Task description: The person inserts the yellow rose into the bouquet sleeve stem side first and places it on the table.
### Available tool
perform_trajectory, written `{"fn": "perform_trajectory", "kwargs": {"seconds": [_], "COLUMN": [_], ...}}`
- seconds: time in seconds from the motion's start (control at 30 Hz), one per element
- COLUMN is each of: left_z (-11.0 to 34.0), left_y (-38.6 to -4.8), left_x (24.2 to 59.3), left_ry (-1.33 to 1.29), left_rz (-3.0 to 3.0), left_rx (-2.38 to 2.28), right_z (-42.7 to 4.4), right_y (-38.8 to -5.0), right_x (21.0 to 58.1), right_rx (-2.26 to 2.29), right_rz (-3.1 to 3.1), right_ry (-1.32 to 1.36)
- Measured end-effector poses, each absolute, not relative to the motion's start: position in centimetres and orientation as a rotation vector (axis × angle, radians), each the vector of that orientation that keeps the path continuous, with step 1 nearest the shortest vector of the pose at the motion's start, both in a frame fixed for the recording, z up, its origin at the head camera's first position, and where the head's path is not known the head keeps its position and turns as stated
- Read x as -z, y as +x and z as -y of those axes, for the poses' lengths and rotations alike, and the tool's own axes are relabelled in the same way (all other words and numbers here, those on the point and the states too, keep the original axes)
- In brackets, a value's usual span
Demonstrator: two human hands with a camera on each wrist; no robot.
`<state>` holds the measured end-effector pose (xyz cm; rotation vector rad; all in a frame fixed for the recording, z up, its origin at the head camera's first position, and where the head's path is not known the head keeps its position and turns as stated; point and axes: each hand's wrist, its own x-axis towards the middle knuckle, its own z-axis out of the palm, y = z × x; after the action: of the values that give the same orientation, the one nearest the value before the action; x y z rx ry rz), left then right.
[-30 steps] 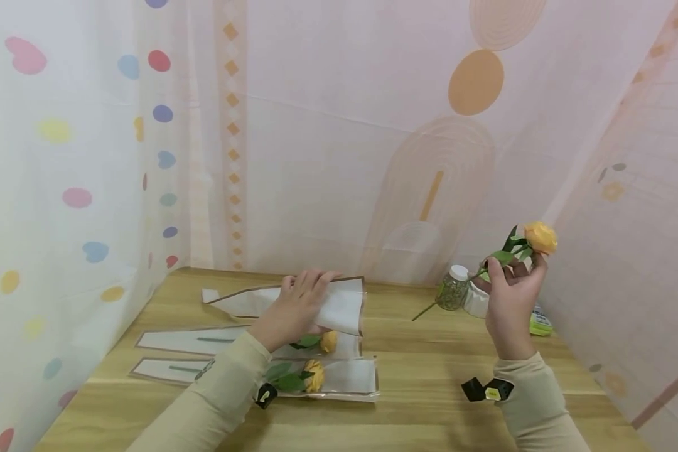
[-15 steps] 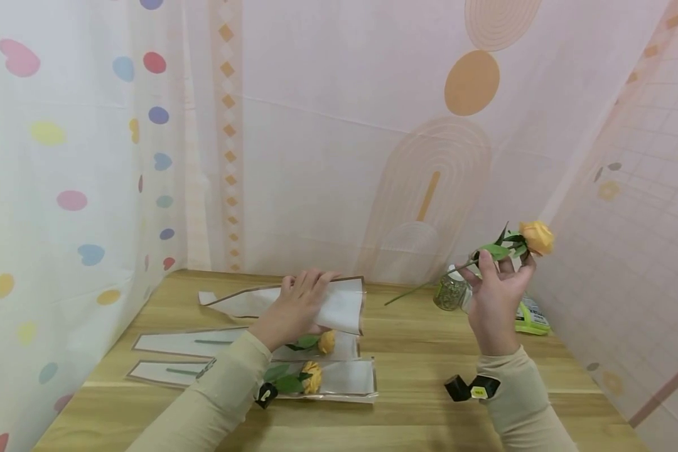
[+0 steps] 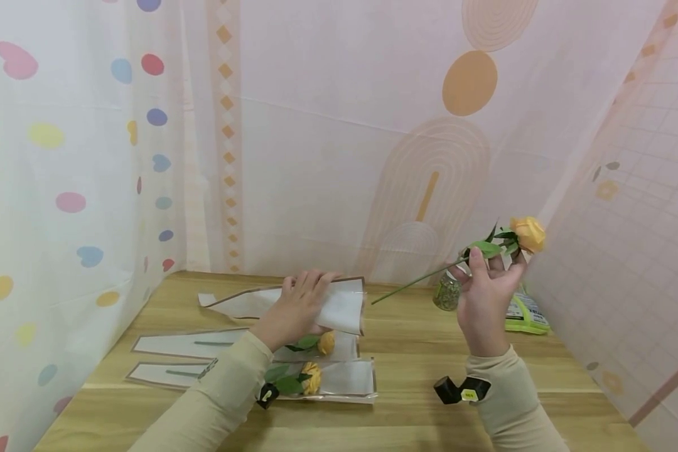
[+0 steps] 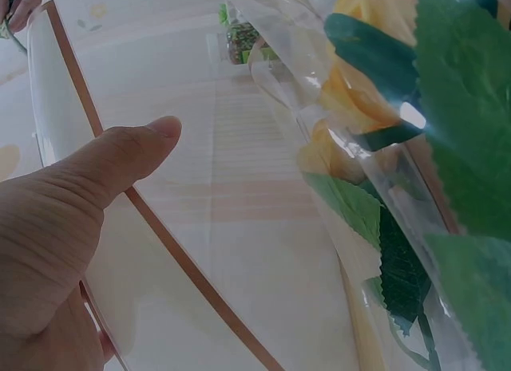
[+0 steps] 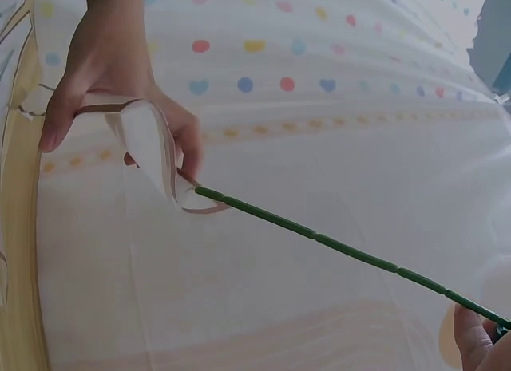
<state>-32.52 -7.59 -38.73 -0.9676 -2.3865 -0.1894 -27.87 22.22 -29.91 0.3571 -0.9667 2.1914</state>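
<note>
My left hand (image 3: 298, 307) grips a white flower sleeve (image 3: 346, 304) with a brown border, at the back of the table. In the left wrist view, the thumb lies on the outside of that sleeve (image 4: 200, 267). The right hand (image 3: 488, 304) pinches a yellow artificial rose (image 3: 528, 234) by its stem, just below the bloom. Its green stem (image 5: 319, 237) slants down and left, its tip at the sleeve's gaping mouth in the right wrist view. Whether the tip is inside the mouth I cannot tell.
Two wrapped yellow roses (image 3: 312, 378) lie in clear-fronted sleeves under and in front of my left forearm. A jar of green bits (image 3: 446, 292) and a bright green packet (image 3: 527, 314) stand behind the right hand. Curtains (image 3: 316, 157) hang around the wooden table (image 3: 407, 414).
My right hand has moved left with the rose, bringing the stem's tip close to the sleeve's mouth. The left hand keeps its hold on the sleeve, nearly still.
</note>
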Motion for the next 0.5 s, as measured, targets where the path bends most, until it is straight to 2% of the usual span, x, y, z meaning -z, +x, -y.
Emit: {"fn": "perform_trajectory", "kwargs": {"seconds": [0.5], "left_z": [7.35], "left_y": [-32.83], "left_x": [38.91], "left_ry": [-0.976], "left_rz": [2.359], "left_rx": [0.137], "right_z": [-21.69], "right_y": [-28.07], "right_x": [30.32], "right_rx": [-2.206], "right_rz": [1.017], "right_ry": [0.314]}}
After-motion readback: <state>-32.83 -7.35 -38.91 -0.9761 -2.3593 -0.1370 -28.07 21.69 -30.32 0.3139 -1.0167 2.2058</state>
